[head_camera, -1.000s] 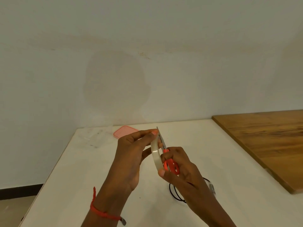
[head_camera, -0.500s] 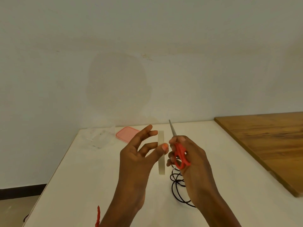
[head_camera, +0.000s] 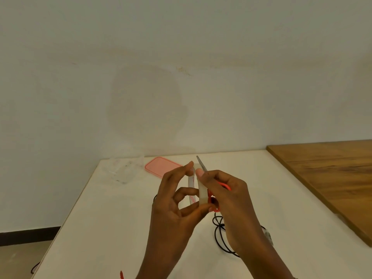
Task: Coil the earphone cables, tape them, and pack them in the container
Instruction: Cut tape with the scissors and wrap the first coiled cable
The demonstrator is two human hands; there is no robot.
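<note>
— White table (head_camera: 112,228) and a bare wall were seen, with a wooden board (head_camera: 326,178) off to the right. Where were the earphone cables (head_camera: 219,236) kept?

— They were left lying on the table in a loose black coil, just under the right hand (head_camera: 227,202). No tape could be seen on them yet. At the back, a clear container (head_camera: 124,168) was set beside a pink lid (head_camera: 161,167).

— How were the hands held?

— The tape roll (head_camera: 199,188) was pinched on its edge between both hands. The left hand (head_camera: 175,200) was closed on it with thumb and fingertips. The red scissors (head_camera: 213,188) were also gripped in the right hand, blades shut and pointed up.

— What could go wrong?

— The sticky end could be lost on the roll, or the strip could be stuck to itself. A finger could be nicked, since the blades were held so near. The coil could be knocked open by a wrist.
</note>
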